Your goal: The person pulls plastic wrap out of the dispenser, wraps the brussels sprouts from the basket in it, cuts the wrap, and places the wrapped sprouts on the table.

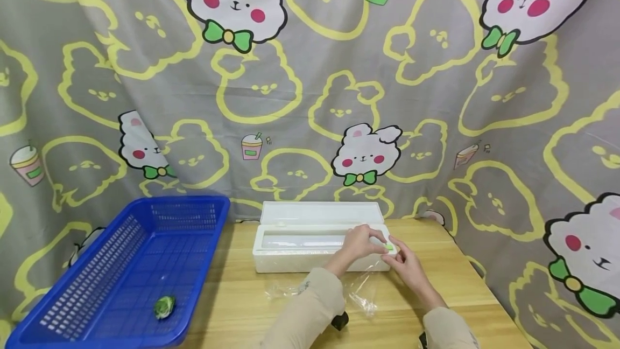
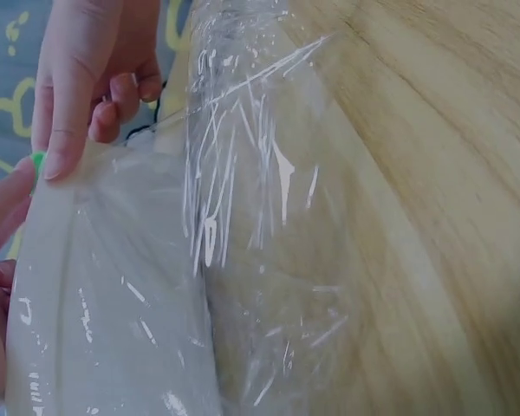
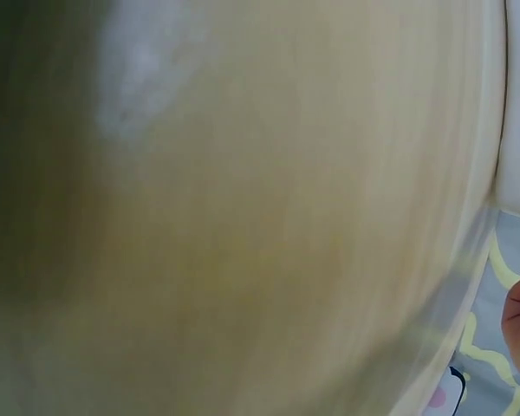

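The clear plastic film (image 2: pixel 251 165) could crumple if the left hand (image 1: pixel 357 242), fingers pinching the small green tab (image 1: pixel 389 247), jerks the long white box (image 1: pixel 305 263) the right hand's (image 1: pixel 409 268) fingers grip.

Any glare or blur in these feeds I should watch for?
Head view: fairly even light, with the white box clear enough to read; left wrist: bright glare streaks across the clear film; right wrist: tabletop smeared and out of focus, dark along the left edge, with a pale hazy patch near the upper left.
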Demonstrator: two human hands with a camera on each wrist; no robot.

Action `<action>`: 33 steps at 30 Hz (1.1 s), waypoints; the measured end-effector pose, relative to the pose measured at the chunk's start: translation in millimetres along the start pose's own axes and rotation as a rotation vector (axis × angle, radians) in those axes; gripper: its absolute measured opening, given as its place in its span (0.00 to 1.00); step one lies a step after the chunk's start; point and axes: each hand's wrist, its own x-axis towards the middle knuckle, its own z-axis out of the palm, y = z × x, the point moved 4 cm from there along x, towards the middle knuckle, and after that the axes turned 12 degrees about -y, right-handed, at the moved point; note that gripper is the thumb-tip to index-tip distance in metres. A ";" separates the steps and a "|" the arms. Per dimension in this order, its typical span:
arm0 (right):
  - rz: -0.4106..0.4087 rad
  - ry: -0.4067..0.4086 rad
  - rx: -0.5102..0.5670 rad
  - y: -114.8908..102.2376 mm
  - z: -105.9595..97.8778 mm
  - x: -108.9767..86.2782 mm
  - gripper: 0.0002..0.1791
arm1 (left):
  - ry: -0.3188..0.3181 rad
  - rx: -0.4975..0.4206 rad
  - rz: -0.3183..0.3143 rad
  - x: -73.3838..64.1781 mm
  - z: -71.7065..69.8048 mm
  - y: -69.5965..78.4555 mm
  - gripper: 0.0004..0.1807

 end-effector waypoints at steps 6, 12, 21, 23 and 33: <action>0.006 0.008 -0.011 -1.6 -1.2 0.2 0.30 | 0.020 0.071 -0.009 -1.6 -1.7 4.7 0.09; 0.003 0.009 -0.025 2.4 -0.5 2.8 0.30 | 0.032 0.093 -0.009 -2.9 -1.9 4.3 0.08; 0.033 0.002 -0.042 2.3 -1.5 1.9 0.30 | 0.050 0.120 -0.028 -4.7 -2.8 4.0 0.07; 0.035 0.000 -0.037 0.8 -1.7 0.8 0.30 | 0.051 0.129 -0.030 -5.1 -2.9 4.6 0.06; 0.041 -0.012 -0.066 -1.6 -3.6 -0.4 0.31 | 0.066 0.217 -0.021 -9.3 -5.1 7.0 0.07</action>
